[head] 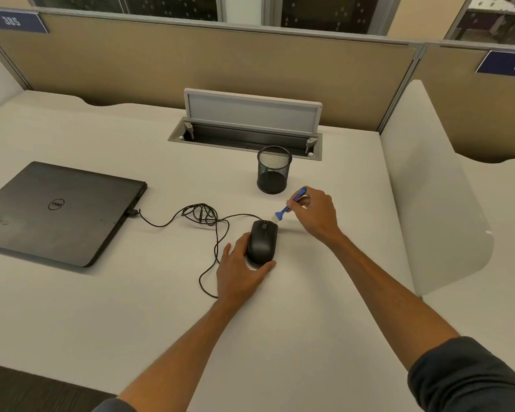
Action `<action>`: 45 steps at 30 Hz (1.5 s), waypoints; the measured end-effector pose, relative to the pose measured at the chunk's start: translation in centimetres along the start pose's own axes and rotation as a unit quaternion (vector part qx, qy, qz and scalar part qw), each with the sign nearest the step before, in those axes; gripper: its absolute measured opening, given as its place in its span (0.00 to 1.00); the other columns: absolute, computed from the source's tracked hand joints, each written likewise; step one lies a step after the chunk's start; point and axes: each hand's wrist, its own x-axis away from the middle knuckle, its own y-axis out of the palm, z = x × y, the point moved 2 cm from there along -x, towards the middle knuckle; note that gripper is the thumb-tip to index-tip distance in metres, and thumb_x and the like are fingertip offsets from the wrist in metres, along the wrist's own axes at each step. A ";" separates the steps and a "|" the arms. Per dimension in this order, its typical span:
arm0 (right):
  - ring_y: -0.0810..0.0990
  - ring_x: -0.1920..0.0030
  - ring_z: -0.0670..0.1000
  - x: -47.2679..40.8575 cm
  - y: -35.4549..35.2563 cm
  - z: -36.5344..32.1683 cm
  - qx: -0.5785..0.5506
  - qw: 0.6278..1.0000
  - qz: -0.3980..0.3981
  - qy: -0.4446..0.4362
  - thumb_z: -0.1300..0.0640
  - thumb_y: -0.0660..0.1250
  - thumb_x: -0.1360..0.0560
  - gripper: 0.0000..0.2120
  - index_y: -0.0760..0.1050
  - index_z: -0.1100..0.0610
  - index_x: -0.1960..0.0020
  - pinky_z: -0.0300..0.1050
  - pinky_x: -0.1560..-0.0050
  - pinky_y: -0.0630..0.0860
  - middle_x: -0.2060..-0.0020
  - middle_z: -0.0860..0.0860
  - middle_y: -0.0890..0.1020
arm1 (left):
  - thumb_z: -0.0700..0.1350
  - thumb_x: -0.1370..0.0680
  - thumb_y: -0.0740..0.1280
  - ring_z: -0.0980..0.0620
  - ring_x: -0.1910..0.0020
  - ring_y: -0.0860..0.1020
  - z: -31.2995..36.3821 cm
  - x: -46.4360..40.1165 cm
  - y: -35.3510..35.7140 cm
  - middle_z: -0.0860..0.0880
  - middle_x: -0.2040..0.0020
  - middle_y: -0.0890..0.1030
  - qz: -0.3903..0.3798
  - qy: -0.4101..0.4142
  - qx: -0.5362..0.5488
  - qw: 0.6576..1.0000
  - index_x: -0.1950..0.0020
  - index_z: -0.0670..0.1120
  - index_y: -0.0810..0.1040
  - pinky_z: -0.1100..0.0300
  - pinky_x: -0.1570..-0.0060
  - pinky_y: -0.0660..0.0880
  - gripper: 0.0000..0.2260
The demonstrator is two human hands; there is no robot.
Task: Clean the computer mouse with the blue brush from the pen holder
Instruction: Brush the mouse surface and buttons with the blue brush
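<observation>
A black wired computer mouse (262, 240) lies on the white desk (101, 307). My left hand (238, 270) cups its rear and left side, with fingers and thumb around it. My right hand (315, 212) pinches the handle of a small blue brush (289, 206). The brush slants down to the left, and its pale bristles touch the front right corner of the mouse. A black mesh pen holder (273, 169) stands upright just behind the brush and looks empty.
A closed black laptop (57, 212) lies at the left, and the mouse cable (202, 218) loops from it to the mouse. An open cable hatch (247, 126) sits at the back. A white divider panel (434, 188) stands at the right.
</observation>
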 end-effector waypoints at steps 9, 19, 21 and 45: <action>0.81 0.56 0.53 0.8 -0.4 0.5 0.068 0.997 0.017 -0.022 0.48 0.70 0.27 0.17 0.76 0.58 0.46 0.44 0.53 0.75 0.53 0.54 0.84 | 0.68 0.35 0.69 0.45 0.27 0.58 -0.1 0.0 0.0 0.57 0.30 0.69 -0.001 0.003 0.001 1.000 0.27 0.57 0.59 0.48 0.32 0.59 0.40; 0.78 0.61 0.47 1.6 1.1 -1.2 0.030 0.996 0.003 -0.086 0.47 0.69 0.27 0.13 0.77 0.56 0.50 0.41 0.55 0.73 0.57 0.51 0.85 | 0.68 0.35 0.69 0.45 0.28 0.58 0.0 -0.1 0.0 0.56 0.30 0.69 -0.005 0.001 -0.002 1.000 0.27 0.57 0.59 0.48 0.32 0.58 0.41; 0.80 0.59 0.49 1.7 1.1 -1.3 0.032 0.995 -0.021 -0.093 0.47 0.69 0.27 0.12 0.78 0.55 0.51 0.42 0.53 0.73 0.57 0.50 0.85 | 0.69 0.35 0.69 0.45 0.28 0.58 -0.1 -0.1 0.0 0.57 0.31 0.69 -0.005 0.001 0.001 1.000 0.27 0.57 0.59 0.48 0.32 0.59 0.41; 0.82 0.55 0.52 2.8 0.4 -2.5 0.045 0.987 -0.034 -0.152 0.47 0.68 0.26 0.14 0.78 0.56 0.47 0.48 0.48 0.77 0.54 0.52 0.85 | 0.70 0.36 0.68 0.45 0.27 0.57 -0.1 -0.1 0.0 0.58 0.30 0.69 -0.009 -0.008 -0.005 1.000 0.27 0.59 0.58 0.47 0.33 0.61 0.41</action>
